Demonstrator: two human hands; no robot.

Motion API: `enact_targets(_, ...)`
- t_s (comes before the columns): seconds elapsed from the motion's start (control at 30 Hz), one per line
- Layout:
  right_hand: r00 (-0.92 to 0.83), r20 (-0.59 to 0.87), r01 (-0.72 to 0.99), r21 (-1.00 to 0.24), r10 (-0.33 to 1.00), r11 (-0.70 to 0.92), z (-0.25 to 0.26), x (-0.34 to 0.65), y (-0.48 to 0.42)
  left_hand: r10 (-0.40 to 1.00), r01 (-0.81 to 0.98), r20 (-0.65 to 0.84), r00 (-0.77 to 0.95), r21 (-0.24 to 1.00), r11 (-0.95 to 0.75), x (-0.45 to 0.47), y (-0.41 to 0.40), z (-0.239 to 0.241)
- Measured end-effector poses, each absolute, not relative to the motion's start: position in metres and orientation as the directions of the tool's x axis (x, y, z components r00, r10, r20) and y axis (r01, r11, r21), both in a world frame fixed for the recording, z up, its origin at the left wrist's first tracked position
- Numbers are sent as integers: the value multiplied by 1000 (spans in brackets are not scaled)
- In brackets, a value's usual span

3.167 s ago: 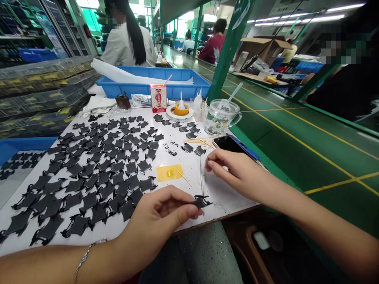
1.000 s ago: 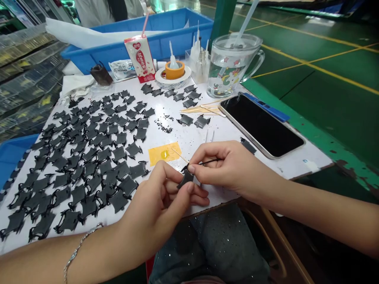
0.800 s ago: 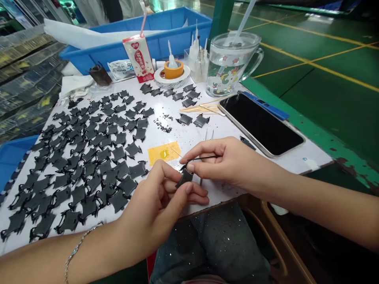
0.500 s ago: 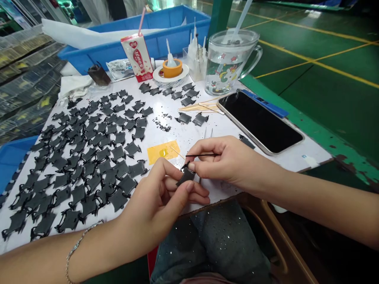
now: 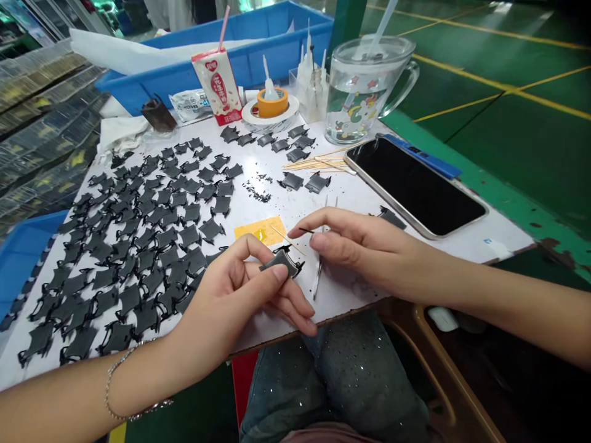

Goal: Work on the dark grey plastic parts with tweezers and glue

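Observation:
My left hand (image 5: 244, 289) pinches a small black part (image 5: 280, 261) between thumb and forefinger, just above the near edge of the white board (image 5: 462, 240). My right hand (image 5: 364, 246) is a little to the right of it, fingers closed on a thin black strip (image 5: 305, 231) whose tip shows past the fingertips. Metal tweezers (image 5: 319, 271) lie on the board under the right hand. A yellow sticky square (image 5: 259, 231) with a toothpick across it lies just beyond both hands. Several rows of the same black parts (image 5: 152, 227) cover the left of the board.
A phone (image 5: 415, 184) lies at the right, with toothpicks (image 5: 323, 164) beside it. A glass mug with a straw (image 5: 360, 86), a milk carton (image 5: 217, 77), tape rolls (image 5: 270, 107) and small bottles stand at the back. Blue bins sit behind (image 5: 184, 74) and left (image 5: 18, 246).
My hands have drawn apart. The black strip has come away from the part with my right hand; my left hand has tilted the part flatter. The camera shifted slightly.

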State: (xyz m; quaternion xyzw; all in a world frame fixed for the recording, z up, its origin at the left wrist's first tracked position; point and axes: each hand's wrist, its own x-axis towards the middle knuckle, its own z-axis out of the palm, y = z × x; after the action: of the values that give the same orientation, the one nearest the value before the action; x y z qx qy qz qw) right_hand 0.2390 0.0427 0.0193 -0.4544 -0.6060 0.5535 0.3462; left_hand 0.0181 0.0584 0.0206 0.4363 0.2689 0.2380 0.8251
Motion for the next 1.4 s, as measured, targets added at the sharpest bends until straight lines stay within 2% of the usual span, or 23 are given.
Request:
enact_targets(0.17, -336, 7, 271, -957, 942, 104, 20, 240, 43, 649, -144, -258, 715, 855, 498, 19, 60, 22)
enact_targets(0.23, -358, -10, 304, -947, 934, 107, 22, 240, 42, 667, -142, -266, 696, 860, 490, 18, 59, 24)
enact_targets(0.43, -427, -115, 332, -942, 897, 38, 27, 236, 38, 691, -115, -308, 654, 862, 493, 19, 56, 25)
enact_targets(1.0, -369, -232, 349, -932, 900, -97, 30, 228, 40, 715, -94, -319, 622, 876, 473, 22, 52, 26)
enact_targets(1.4, -328, -268, 301, -939, 906, -169, 32, 223, 42, 801, -78, -218, 558, 947, 312, 24, 49, 25)
